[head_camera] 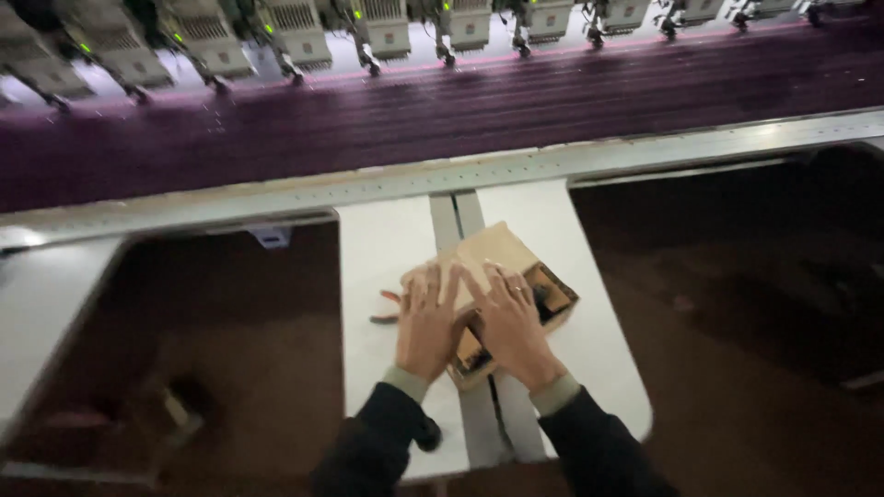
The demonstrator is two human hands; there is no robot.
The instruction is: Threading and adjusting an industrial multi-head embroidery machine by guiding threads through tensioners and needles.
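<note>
Under both hands [470, 322]: cardboard box [502, 258].

Textile workshop: row of embroidery machine heads [387, 32] above stretched purple fabric [442, 115].

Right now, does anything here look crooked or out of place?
The cardboard box sits askew, turned at an angle across the seam of the white table, with both the left hand and right hand flat on it. A small red-handled tool lies partly hidden beside the left hand.
</note>
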